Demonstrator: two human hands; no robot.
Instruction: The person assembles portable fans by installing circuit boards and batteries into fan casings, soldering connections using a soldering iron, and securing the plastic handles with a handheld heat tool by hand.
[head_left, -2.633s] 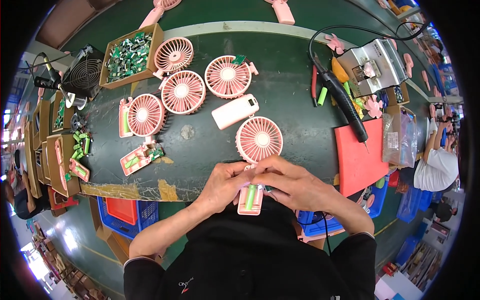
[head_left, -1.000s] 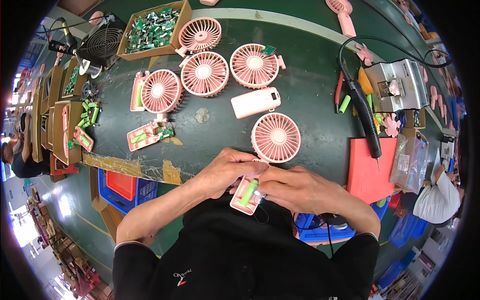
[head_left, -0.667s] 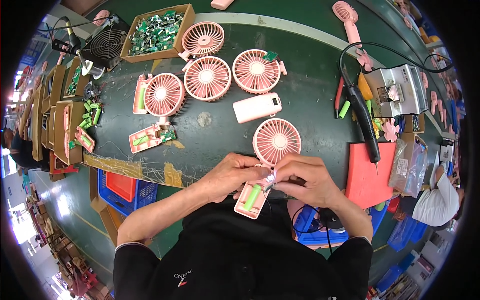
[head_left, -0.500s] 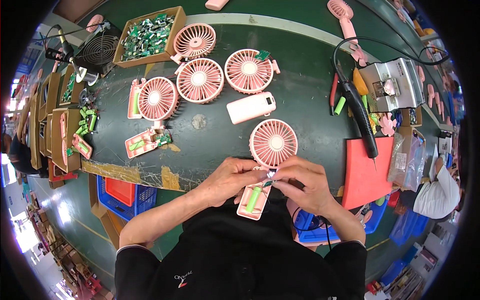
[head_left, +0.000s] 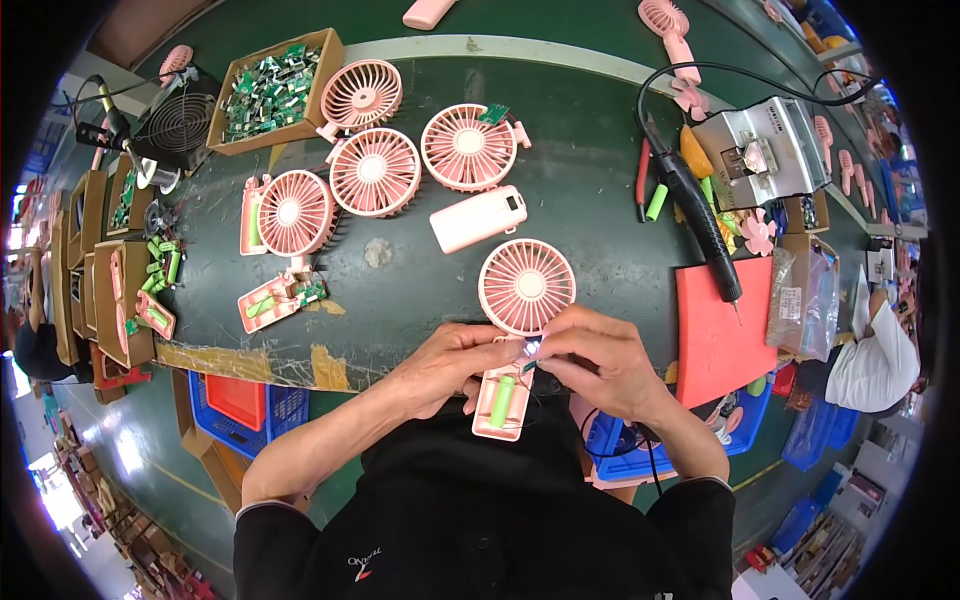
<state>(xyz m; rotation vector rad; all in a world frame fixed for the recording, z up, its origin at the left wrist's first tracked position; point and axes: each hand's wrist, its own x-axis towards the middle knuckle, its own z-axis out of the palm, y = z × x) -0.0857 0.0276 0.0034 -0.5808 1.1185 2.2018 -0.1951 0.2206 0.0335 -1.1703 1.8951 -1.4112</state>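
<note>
At the table's near edge lies a pink handheld fan (head_left: 527, 287) with its handle shell (head_left: 489, 422) opened, a green battery cell (head_left: 502, 402) inside. My left hand (head_left: 446, 368) is closed on the fan's neck, where handle and round grille meet. The fingers of my right hand (head_left: 603, 362) are pinched at the same spot, around a small white part (head_left: 531, 348); its exact kind is too small to tell. A bit of green circuit board (head_left: 529, 367) shows just below the fingertips. Beyond the grille rests a closed pink handle (head_left: 478, 219).
Several more fans (head_left: 374, 171) lie farther back, near a cardboard box of circuit boards (head_left: 333, 92). To the right are a black corded tool with a thin tip (head_left: 700, 220), a red mat (head_left: 722, 340) and a metal stand (head_left: 795, 165). A blue basket (head_left: 290, 412) sits below at left.
The view has shifted a little, so the table's things appear slightly farther left. Both hands stay at the fan's neck, with the fingertips moved only slightly.
</note>
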